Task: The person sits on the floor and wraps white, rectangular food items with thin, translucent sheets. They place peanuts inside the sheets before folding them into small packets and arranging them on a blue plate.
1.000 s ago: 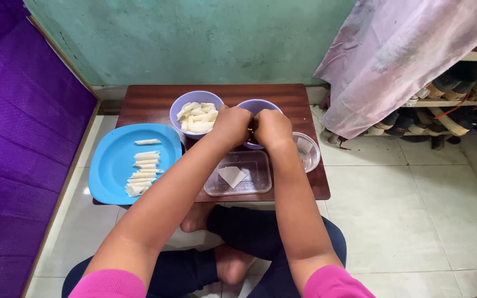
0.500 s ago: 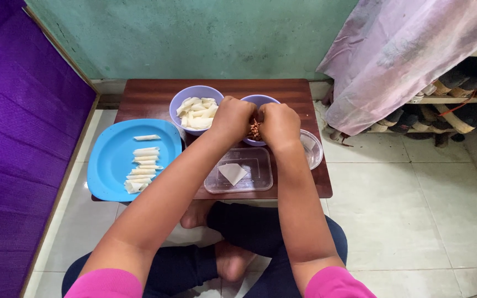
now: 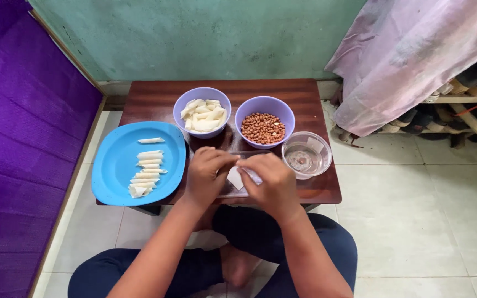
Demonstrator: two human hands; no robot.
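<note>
While the person sits cross-legged on the tiled floor, both hands meet over the near edge of the low table (image 3: pixel 310 193). Left hand (image 3: pixel 208 176): fingers curled inward, tips pinching the left edge of a small white wrapper (image 3: pixel 234 178). Right hand (image 3: pixel 269 185): fingers bent, thumb and forefinger closed on the wrapper's right side. Only a small triangle of the wrapper shows between the hands; the rest is covered, and whether anything lies inside it cannot be told. Beneath the hands sits a clear tray (image 3: pixel 228 190), largely hidden, only slivers of it visible.

Left of the hands, a blue plate (image 3: pixel 114 165) overhangs the table's left edge. It carries a column of rolled white pieces (image 3: pixel 146 172), with one piece lying apart at the top. Right of the hands stands a clear bowl (image 3: pixel 306 155); its contents appear to be water, though this is hard to confirm.

Further back, two lilac bowls stand side by side, just apart. The left bowl (image 3: pixel 186 105) holds pale folded strips (image 3: pixel 204 115). The right bowl (image 3: pixel 285 113) holds peanuts (image 3: pixel 263 127).

Beyond the table rises a green wall (image 3: pixel 194 33). A purple mat (image 3: pixel 23 110) runs along the left. At the right, a pinkish cloth (image 3: pixel 409 55) drapes over a rack, covering most of it; the items below are cut off and indistinct.
</note>
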